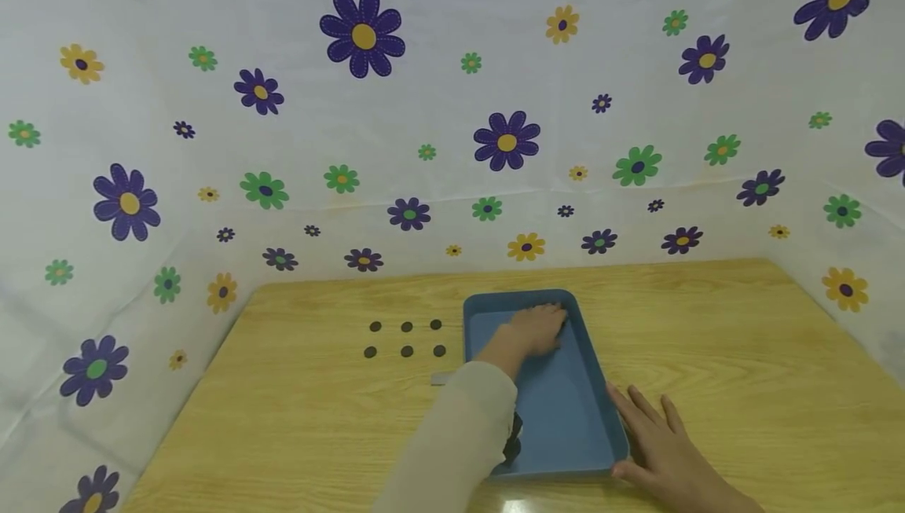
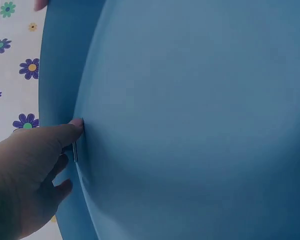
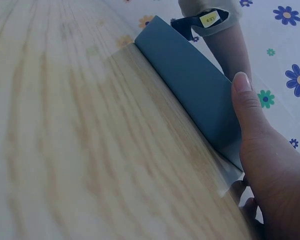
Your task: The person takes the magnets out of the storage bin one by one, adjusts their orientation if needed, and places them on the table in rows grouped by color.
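Observation:
A blue rectangular tray (image 1: 566,419) lies on the wooden table. My left hand (image 1: 535,330) reaches into its far right corner. In the left wrist view, the left thumb and curled fingers pinch a thin dark piece (image 2: 75,151) with a bright edge, against the tray wall; its full shape is hidden. My right hand (image 1: 668,450) rests against the tray's near right corner, thumb at the near side and the other fingers spread along the right side. Left of the tray, several dark round discs (image 1: 406,327) lie in two rows on the table.
A grey flat strip (image 1: 441,379) sticks out beside the tray's left side, partly hidden by the left sleeve (image 1: 452,434). A flower-patterned white sheet (image 1: 438,104) hangs behind and at both sides of the wooden table (image 1: 297,419).

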`<action>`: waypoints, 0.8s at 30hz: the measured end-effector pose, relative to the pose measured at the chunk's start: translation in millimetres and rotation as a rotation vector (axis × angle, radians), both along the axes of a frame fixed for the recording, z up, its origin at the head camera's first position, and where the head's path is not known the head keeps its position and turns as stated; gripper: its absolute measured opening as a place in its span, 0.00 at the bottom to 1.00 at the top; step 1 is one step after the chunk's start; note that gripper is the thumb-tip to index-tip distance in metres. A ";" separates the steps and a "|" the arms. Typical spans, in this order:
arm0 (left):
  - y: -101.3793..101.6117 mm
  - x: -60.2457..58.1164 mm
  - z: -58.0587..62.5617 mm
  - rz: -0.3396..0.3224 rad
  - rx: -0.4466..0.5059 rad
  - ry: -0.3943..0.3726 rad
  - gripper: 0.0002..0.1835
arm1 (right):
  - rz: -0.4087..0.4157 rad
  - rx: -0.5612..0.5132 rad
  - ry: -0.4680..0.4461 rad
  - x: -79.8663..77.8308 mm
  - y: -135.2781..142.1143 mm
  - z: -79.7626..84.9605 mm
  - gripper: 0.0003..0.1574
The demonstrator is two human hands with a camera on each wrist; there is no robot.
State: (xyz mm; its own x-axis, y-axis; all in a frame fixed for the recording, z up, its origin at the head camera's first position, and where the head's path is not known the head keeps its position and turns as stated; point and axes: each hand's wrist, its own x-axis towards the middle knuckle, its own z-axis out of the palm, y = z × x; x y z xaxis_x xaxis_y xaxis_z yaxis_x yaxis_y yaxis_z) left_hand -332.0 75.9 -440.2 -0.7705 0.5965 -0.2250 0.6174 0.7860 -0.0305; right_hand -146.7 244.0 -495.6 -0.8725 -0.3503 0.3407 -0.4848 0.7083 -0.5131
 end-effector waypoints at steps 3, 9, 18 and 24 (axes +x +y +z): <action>-1.3 0.5 -4.0 0.005 0.005 -0.010 0.30 | 0.004 0.001 0.012 0.1 -0.8 -0.4 0.49; -11.1 4.1 -1.0 -0.025 0.101 0.008 0.19 | 0.001 0.013 0.020 1.6 -2.0 -2.0 0.49; -20.4 9.0 7.5 -0.007 0.193 0.033 0.07 | -0.006 0.023 -0.008 1.6 -1.2 -0.8 0.50; -22.7 10.1 6.5 0.040 0.310 0.046 0.07 | -0.014 0.033 -0.014 1.4 -0.1 -0.6 0.50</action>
